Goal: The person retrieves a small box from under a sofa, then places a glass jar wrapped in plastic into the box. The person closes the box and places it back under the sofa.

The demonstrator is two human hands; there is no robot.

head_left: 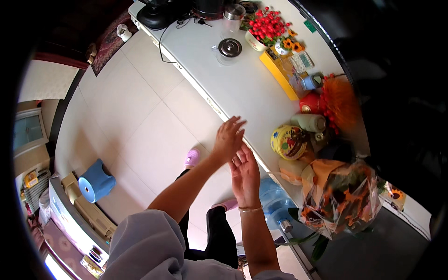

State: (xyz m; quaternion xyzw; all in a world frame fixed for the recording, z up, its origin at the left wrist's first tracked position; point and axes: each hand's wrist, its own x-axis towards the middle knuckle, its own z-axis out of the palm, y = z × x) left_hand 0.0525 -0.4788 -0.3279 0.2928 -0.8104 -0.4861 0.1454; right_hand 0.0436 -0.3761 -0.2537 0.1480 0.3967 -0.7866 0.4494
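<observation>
My left hand [228,141] is above the cabinet's front edge, back upward, its fingers stretched out and somewhat apart. Below and slightly right of it, my right hand [245,177] turns its palm up with loosely extended fingers. The right fingertips meet or overlap the underside of the left hand; whether they touch I cannot tell. Neither hand shows anything held. A thin bracelet [250,209] circles my right wrist. Nearest to the hands is the white cabinet top [252,105], with a round yellow tin [288,142] to their right.
A glass mug with a dark lid [229,47], red berries in a pot [268,28], a yellow box [281,74] and a wrapped bouquet [338,200] stand on the cabinet. Below it is a blue water jug [273,200]. A blue stool [96,181] stands on the tiled floor [140,126].
</observation>
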